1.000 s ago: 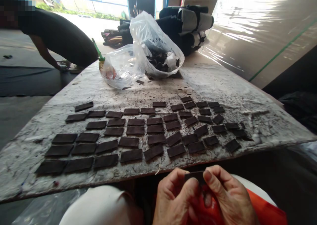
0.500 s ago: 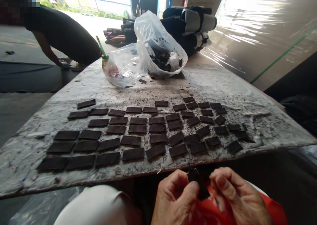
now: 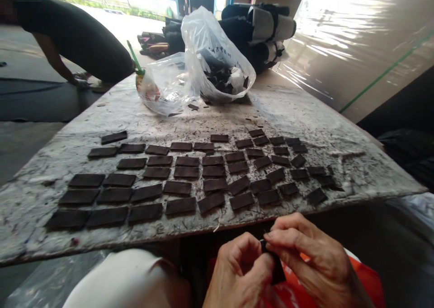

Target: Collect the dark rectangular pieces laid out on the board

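Both hands worked close together just below the near edge of the desk (image 3: 30,235), over something orange in the lap. The left hand (image 3: 237,272) and the right hand (image 3: 312,258) pinched one small dark piece (image 3: 276,272) between them, the fingers of each curled shut on it, the right thumb and forefinger at its top corner. It looked as though the piece was being separated or readied in the hands, apart from the desk. On the desk lay rows of similar dark pieces (image 3: 183,188), flat and closely spaced; behind them stood two clear plastic bags (image 3: 203,50), one holding more dark scraps. A likely next move would call for setting the piece flat beside the front row without disturbing its neighbours. Another person (image 3: 77,37) bent over the floor at far left.
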Tool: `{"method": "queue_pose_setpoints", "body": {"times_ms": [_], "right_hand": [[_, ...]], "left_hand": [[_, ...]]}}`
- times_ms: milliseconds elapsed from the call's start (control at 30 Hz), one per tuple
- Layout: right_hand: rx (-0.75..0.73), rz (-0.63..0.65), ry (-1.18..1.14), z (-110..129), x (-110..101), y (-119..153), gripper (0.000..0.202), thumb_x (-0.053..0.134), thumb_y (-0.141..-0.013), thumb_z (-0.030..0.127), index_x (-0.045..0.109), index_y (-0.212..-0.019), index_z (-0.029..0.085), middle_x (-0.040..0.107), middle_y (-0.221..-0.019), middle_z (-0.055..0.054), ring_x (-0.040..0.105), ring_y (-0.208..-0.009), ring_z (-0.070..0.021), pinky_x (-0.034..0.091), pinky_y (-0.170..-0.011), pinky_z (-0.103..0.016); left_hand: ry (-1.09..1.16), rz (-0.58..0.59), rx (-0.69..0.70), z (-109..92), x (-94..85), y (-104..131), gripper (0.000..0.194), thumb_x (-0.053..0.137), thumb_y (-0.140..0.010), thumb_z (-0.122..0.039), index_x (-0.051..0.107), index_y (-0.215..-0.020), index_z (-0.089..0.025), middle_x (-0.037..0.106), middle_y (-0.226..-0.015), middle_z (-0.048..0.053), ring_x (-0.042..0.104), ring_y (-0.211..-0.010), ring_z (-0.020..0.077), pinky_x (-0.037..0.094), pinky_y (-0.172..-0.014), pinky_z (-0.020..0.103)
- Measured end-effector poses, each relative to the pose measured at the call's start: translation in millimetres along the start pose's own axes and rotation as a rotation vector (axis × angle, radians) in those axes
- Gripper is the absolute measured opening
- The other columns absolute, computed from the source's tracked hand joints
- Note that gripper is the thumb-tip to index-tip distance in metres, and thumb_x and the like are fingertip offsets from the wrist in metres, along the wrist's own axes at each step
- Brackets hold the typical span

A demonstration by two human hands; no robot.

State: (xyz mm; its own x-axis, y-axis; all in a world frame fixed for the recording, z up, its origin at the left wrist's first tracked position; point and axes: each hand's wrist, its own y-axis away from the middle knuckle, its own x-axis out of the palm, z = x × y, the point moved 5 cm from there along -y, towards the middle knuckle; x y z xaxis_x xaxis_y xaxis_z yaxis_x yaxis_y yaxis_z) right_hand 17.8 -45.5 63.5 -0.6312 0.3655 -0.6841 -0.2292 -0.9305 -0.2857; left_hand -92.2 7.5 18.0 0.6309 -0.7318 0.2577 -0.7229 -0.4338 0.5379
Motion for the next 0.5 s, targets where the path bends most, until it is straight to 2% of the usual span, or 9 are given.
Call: {"method": "queue_pose_setpoints", "body": {"times_ms": [100, 300, 400, 500], "right_hand": [[-0.089, -0.003, 0.104, 2.3, 0.0, 2.8, 0.017, 0.056, -0.084, 0.011, 0.068, -0.087, 0.023, 0.064, -0.075, -0.003, 0.063, -0.062, -0.0132, 0.053, -0.056, -0.019], [-0.21, 0.058, 0.084, 6.1, 2.0, -1.3, 0.019, 0.056, -0.084, 0.008, 0.059, -0.099, 0.019, 0.061, -0.083, -0.004, 0.065, -0.072, -0.0115, 0.054, -0.062, -0.015], [-0.218, 0.09, 0.063, 6.4, 4.6, -2.1, 0.017, 0.053, -0.086, 0.006, 0.058, -0.096, 0.019, 0.059, -0.079, -0.003, 0.063, -0.067, -0.0103, 0.054, -0.057, -0.014], [-0.255, 0.06, 0.132, 8.0, 3.6, 1.2, 0.012, 0.051, -0.088, 0.008, 0.057, -0.091, 0.018, 0.059, -0.077, -0.004, 0.062, -0.062, -0.0115, 0.053, -0.053, -0.018]], "left_hand": [[0.027, -0.002, 0.023, 0.0, -1.1, -0.1, 0.021, 0.053, -0.075, -0.035, 0.046, -0.061, -0.021, 0.049, -0.048, -0.004, 0.042, -0.04, 0.0098, 0.027, -0.04, 0.021], [-0.066, -0.07, 0.162, -1.7, -5.1, -0.9, 0.021, 0.052, -0.074, -0.03, 0.044, -0.057, -0.02, 0.045, -0.055, -0.004, 0.043, -0.052, 0.0111, 0.034, -0.049, 0.022], [0.0, -0.021, 0.125, 2.2, -3.0, -0.9, 0.021, 0.051, -0.074, -0.028, 0.039, -0.058, -0.022, 0.04, -0.051, -0.006, 0.04, -0.047, 0.0101, 0.03, -0.045, 0.022], [0.01, -0.011, 0.085, 7.6, -3.1, -0.5, 0.022, 0.053, -0.074, -0.029, 0.039, -0.059, -0.022, 0.039, -0.051, -0.007, 0.038, -0.046, 0.0096, 0.029, -0.044, 0.022]]}}
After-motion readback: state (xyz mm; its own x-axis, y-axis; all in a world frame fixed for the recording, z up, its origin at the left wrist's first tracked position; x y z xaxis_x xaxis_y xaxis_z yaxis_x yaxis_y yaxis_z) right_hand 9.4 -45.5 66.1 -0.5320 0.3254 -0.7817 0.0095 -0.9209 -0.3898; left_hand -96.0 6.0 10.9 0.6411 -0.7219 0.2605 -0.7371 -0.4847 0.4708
